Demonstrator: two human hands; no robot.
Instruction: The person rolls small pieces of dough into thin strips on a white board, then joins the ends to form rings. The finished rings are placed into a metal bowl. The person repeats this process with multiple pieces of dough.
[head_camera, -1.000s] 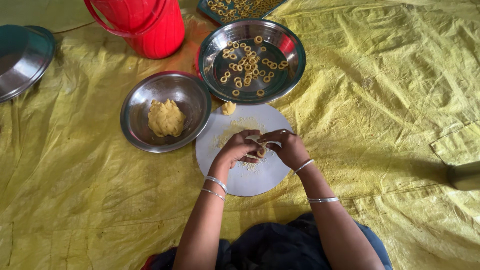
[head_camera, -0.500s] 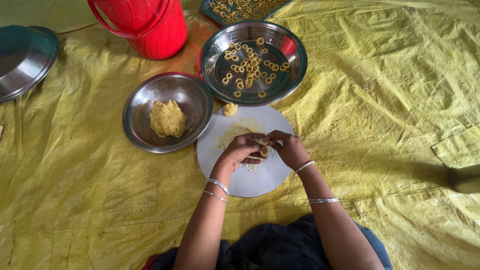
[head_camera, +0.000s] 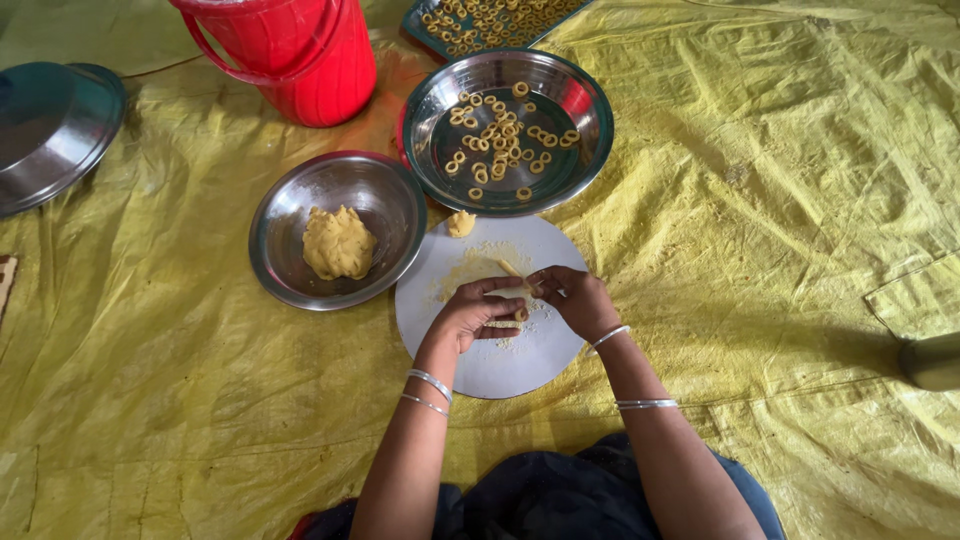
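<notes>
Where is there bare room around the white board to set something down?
The yellow sheet lies bare right of the white board and in the near left corner. Crowded: the dough bowl touches the board's left edge, the plate of rings overlaps its far edge, and both hands work mid-board.

1. A crumpled yellow tarp (head_camera: 760, 230) covers the floor.
2. At centre lies a round white board (head_camera: 500, 355).
3. Steel bowl (head_camera: 290, 210) at nine o'clock of it, steel plate (head_camera: 585, 120) at twelve.
4. Red bucket (head_camera: 300, 60) at eleven, steel lid (head_camera: 50, 135) far at ten.
</notes>
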